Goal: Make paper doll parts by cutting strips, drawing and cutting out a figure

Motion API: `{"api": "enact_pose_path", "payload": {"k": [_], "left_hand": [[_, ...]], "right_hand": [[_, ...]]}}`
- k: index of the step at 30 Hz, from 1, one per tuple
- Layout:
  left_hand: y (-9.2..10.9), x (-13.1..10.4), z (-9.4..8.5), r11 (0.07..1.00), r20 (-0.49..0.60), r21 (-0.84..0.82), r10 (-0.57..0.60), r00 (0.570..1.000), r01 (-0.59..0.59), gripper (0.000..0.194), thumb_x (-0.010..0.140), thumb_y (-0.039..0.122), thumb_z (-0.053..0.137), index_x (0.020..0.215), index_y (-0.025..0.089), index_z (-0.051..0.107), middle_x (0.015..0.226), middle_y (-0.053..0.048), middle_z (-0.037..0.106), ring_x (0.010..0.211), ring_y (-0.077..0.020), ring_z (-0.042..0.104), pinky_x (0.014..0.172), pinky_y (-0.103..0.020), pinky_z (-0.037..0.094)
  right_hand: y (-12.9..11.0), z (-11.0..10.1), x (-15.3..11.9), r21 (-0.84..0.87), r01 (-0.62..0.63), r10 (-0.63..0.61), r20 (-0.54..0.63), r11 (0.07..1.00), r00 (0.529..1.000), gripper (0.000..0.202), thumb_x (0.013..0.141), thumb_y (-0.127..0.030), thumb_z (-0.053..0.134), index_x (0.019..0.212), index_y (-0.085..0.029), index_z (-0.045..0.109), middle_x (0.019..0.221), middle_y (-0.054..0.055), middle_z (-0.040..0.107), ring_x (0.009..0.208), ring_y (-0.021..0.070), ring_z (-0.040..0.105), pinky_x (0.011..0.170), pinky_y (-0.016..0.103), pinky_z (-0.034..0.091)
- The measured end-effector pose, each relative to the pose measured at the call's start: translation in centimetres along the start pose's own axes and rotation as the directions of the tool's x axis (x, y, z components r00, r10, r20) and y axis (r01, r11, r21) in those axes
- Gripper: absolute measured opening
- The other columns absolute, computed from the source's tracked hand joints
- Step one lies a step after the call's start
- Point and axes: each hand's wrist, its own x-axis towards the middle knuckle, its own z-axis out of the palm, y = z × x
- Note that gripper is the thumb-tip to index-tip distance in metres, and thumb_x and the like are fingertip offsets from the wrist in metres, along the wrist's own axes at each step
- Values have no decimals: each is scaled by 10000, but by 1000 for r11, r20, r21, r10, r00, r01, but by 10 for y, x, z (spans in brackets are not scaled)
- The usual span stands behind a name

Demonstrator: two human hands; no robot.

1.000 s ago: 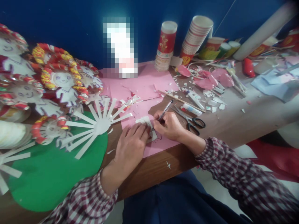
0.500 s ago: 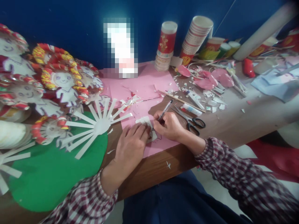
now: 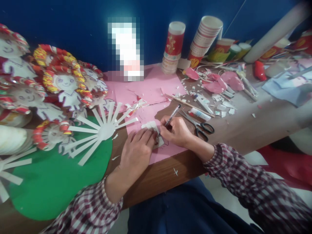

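My right hand [image 3: 175, 130] grips a pen [image 3: 173, 114], its upper end leaning up and to the right. The pen's tip is hidden behind my fingers, close to a small white paper piece [image 3: 159, 141]. Over that paper lies my left hand [image 3: 139, 146], fingers stretched out and pressing it down, so much of it is covered. Beneath both is pink paper [image 3: 158, 158] with some dark drawn lines near my right hand. Scissors with black handles [image 3: 201, 127] rest just right of my right hand.
A white fan of paper strips [image 3: 106, 130] lies on a green sheet [image 3: 73, 182]. Decorated paper dolls [image 3: 65, 84] crowd the left. Stacked paper cups [image 3: 174, 45] stand behind. Glue tubes [image 3: 200, 114], a thin stick [image 3: 188, 105] and scraps spread over the brown table [image 3: 234, 133].
Hardly anything differs. The pen and my right hand show at most a very slight shift; my left hand stays on the paper.
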Motion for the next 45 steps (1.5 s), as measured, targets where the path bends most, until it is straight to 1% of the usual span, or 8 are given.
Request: {"api": "enact_pose_path", "payload": {"k": [23,26,28,32,36,40,43,45], "left_hand": [[0,1,2,1000,-15,-15,-1,1000,1,358,902,103,465,1244,98,573,1221,-138,629,1163,-307,547,975,-501,449],[0,0,2,1000,-30,-25,-9,1000,8,332,913,113,456,1217,121,591,1232,-126,631,1164,-300,552,974,-494,451],[-1,0,3,999,-52,-37,-13,999,11,316,921,124,451,1202,130,596,1245,-120,630,1164,-292,557,973,-486,454],[-1,0,3,997,-81,-65,-40,996,35,308,905,123,482,1198,113,576,1215,-129,645,1147,-285,569,986,-482,449],[-1,2,2,992,-95,-104,-77,992,67,264,890,112,492,1135,119,589,1142,-130,669,1120,-278,588,976,-471,457],[-1,3,0,992,-62,-122,-52,997,44,225,887,120,504,1082,132,616,1141,-113,676,1131,-292,584,963,-491,460],[-2,2,0,991,-77,-133,-47,996,36,216,884,127,518,1070,138,627,1130,-100,683,1128,-289,585,960,-494,463],[-3,1,0,990,-98,-135,-42,994,29,217,874,117,527,1061,142,633,1124,-97,685,1121,-283,588,962,-493,464]], "right_hand": [[0,2,-1,30,3,-3,-9,1000,1000,81,760,-169,549,680,-167,554,522,-46,508,472,71,439,477,197,335],[2,1,0,111,-12,17,-39,994,999,88,761,-163,534,675,-169,551,549,-38,506,503,79,448,489,204,343],[3,-1,2,232,-44,60,-66,972,996,108,774,-177,520,667,-175,535,548,-41,481,500,80,435,479,206,341],[4,-2,6,496,-90,180,-136,864,974,148,809,-248,512,673,-190,502,528,-62,421,458,70,382,442,196,330],[5,-1,8,573,-98,208,-130,814,969,140,828,-274,540,721,-185,548,530,-62,454,453,68,391,447,191,344],[6,0,7,558,-37,150,-158,829,976,162,878,-304,534,820,-178,617,588,-40,520,498,79,452,492,201,392],[6,0,6,446,20,80,-203,895,976,146,888,-283,541,832,-178,625,708,1,598,601,99,530,553,213,431],[6,1,5,336,59,12,-208,940,978,77,847,-220,573,886,-181,627,777,15,629,656,115,564,588,221,451]]}}
